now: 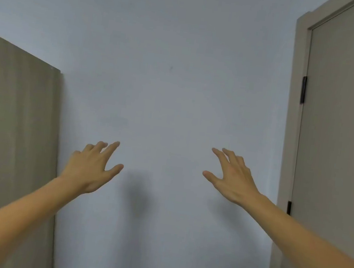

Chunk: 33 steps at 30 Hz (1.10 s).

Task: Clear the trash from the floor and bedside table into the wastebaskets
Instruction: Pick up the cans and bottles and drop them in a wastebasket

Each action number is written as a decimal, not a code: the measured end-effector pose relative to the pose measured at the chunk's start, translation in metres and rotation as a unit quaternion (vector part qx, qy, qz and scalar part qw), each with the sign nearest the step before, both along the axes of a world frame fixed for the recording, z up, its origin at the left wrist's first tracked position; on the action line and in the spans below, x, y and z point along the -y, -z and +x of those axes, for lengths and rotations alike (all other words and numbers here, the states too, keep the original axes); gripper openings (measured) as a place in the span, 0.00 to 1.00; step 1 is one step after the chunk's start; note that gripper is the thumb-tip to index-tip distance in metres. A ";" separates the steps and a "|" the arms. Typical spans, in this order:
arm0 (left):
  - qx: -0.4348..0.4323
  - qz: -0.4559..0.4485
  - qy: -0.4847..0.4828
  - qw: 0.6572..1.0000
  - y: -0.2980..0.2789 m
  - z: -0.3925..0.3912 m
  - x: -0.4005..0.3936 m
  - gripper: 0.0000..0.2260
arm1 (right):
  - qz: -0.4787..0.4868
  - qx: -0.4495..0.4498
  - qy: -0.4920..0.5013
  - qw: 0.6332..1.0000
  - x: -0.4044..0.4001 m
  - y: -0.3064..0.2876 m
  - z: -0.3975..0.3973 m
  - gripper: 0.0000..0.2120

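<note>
Both of my arms reach forward toward a plain pale wall. My left hand (pixel 93 165) is held up left of centre, palm down, fingers spread, holding nothing. My right hand (pixel 231 179) mirrors it right of centre, fingers apart and empty. No trash, wastebasket, floor or bedside table shows in this view.
A pale grey-blue wall (pixel 174 77) fills the middle. A tall beige wood-grain panel (pixel 11 134) stands along the left. On the right is a shut beige door (pixel 341 144) in its frame, with black hinges on its left edge.
</note>
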<state>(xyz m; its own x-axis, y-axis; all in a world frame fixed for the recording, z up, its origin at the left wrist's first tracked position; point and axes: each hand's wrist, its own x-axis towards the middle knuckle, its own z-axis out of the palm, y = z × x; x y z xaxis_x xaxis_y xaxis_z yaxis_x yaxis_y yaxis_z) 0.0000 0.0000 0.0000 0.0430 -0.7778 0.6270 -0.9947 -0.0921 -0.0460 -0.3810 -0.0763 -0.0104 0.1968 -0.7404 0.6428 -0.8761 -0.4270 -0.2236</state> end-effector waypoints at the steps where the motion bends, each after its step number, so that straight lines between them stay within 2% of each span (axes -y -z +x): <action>1: 0.000 0.002 0.003 1.000 0.001 0.004 -0.003 0.34 | 0.001 -0.002 -0.010 1.000 -0.001 0.002 0.006 0.38; 6: 0.012 -0.015 0.002 1.000 0.016 0.029 -0.014 0.38 | -0.004 -0.023 -0.017 1.000 -0.006 0.015 0.039 0.38; 11: -0.017 -0.002 -0.014 1.000 0.032 0.050 -0.033 0.38 | -0.011 -0.041 -0.037 0.998 -0.013 0.030 0.079 0.35; 21: 0.003 0.015 -0.121 0.992 0.056 0.060 -0.123 0.37 | 0.019 -0.040 -0.192 0.980 -0.021 0.057 0.136 0.32; 27: -0.043 0.034 -0.216 0.975 0.091 0.031 -0.214 0.36 | 0.037 -0.040 -0.334 0.941 -0.055 0.092 0.174 0.32; 33: -0.080 0.048 -0.335 0.937 0.145 -0.004 -0.342 0.33 | 0.044 -0.074 -0.474 0.876 -0.147 0.135 0.232 0.35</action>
